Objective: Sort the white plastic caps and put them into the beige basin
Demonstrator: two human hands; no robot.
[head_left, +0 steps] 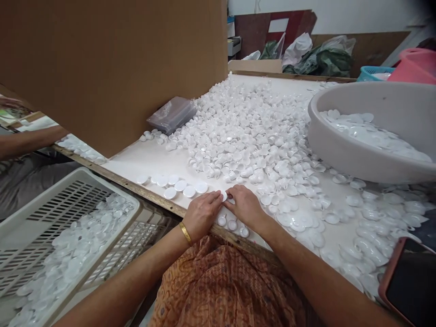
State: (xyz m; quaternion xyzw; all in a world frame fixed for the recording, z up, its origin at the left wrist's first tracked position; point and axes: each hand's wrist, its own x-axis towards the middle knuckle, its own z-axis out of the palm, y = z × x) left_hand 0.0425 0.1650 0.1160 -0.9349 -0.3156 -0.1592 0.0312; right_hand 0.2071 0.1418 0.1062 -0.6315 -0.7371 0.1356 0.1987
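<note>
My left hand and my right hand meet at the near edge of the white table. Their fingertips pinch together on one small white plastic cap. A gold bangle circles my left wrist. Just left of my hands lies a short row of flat white discs. A few small caps sit under my hands by the table edge. A large heap of white caps spreads beyond my fingers.
A grey basin with white pieces sits at the right. A white slotted crate of discs stands lower left. A tall cardboard wall rises at left, a plastic bag packet beside it. Another person's arm shows far left. A phone lies lower right.
</note>
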